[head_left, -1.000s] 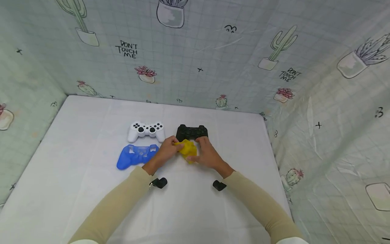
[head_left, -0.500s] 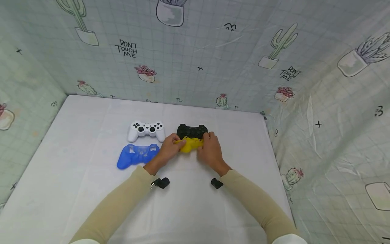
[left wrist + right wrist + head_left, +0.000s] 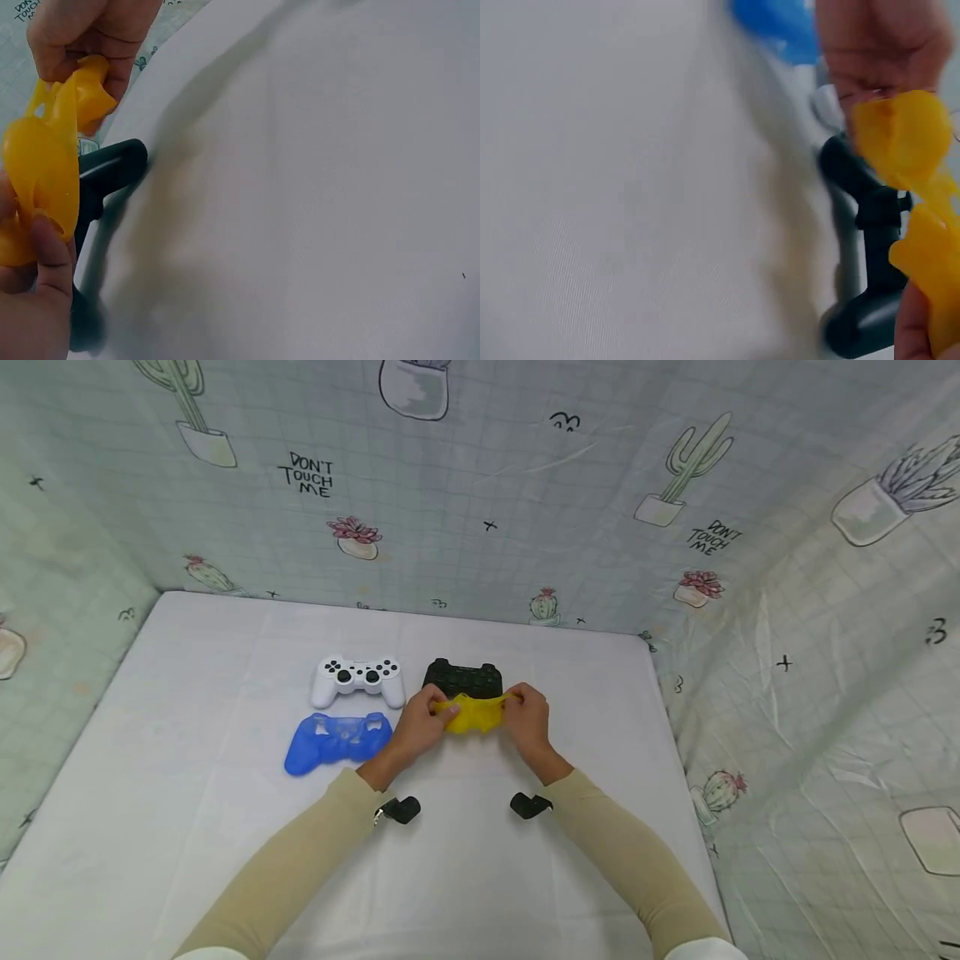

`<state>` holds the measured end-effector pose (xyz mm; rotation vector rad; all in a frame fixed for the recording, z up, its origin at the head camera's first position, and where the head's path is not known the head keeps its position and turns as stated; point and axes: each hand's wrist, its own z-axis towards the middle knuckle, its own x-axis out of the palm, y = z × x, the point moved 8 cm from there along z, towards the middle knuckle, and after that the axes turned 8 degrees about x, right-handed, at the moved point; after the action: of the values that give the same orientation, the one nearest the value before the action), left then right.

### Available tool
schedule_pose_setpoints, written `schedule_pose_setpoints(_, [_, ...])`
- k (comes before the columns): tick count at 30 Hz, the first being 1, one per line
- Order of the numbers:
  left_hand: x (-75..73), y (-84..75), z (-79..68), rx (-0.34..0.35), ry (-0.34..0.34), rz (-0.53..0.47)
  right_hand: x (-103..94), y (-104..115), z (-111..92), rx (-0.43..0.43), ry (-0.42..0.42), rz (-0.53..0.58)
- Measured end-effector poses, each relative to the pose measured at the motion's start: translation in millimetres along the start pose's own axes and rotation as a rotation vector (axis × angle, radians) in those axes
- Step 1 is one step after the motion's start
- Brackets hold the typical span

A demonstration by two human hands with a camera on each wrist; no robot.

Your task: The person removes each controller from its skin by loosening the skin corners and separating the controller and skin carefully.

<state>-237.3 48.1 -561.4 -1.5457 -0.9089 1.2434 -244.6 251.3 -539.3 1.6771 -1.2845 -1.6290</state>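
A yellow silicone controller cover [image 3: 477, 715] is stretched between both hands, held above the table. My left hand [image 3: 420, 724] pinches its left end, thumb on the near face. At the other end, my right hand [image 3: 527, 720] pinches the cover's upper right corner. Just behind it lies a black game controller [image 3: 463, 678], partly hidden by the cover and fingers. In the left wrist view, the soft yellow cover [image 3: 45, 165] hangs over one grip of the black controller [image 3: 112, 166]. The right wrist view shows the cover [image 3: 911, 139] overlapping the controller [image 3: 877, 247].
To the left lies a white game controller [image 3: 357, 681], with a blue silicone controller cover [image 3: 337, 742] in front of it, close to the left forearm. All rest on a white-covered table [image 3: 187, 710]. A patterned curtain [image 3: 450, 493] encloses the back and sides.
The yellow cover was bunched up a second ago and is now spread sideways between the hands. My right hand has risen from its lower edge to its upper right corner.
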Motion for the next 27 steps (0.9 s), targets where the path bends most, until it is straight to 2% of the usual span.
schedule_pose_setpoints(4, [-4.7, 4.2, -2.5, 0.001, -0.016, 0.012, 7.8, -11.8, -0.2, 0.264, 0.139, 0.324])
schedule_pose_setpoints(7, [-8.3, 7.6, -3.5, 0.017, -0.033, -0.001, 15.3, -16.6, -2.7, 0.396, 0.255, 0.453])
schedule_pose_setpoints(11, [-10.7, 9.3, -3.0, 0.043, -0.039, -0.013, 21.5, -17.9, -5.6, 0.457, 0.381, 0.552])
schedule_pose_setpoints(15, [-10.8, 13.0, -2.9, 0.015, -0.037, -0.002, 26.8, -13.1, -11.3, 0.456, 0.547, 0.618])
schedule_pose_setpoints(18, [-10.6, 14.2, -3.0, 0.006, -0.035, -0.004, 27.4, -8.6, -12.0, 0.395, 0.630, 0.558])
schedule_pose_setpoints(20, [-11.1, 14.6, -3.1, 0.008, -0.037, -0.012, 26.8, -7.3, -10.4, 0.351, 0.636, 0.477])
schedule_pose_setpoints(24, [-11.4, 15.9, -2.8, 0.016, -0.024, -0.029, 20.0, -6.3, -4.6, 0.267, 0.521, 0.221])
schedule_pose_setpoints(27, [-10.3, 15.7, -2.7, 0.025, 0.004, -0.035, 15.1, -4.7, -2.2, 0.227, 0.445, 0.110])
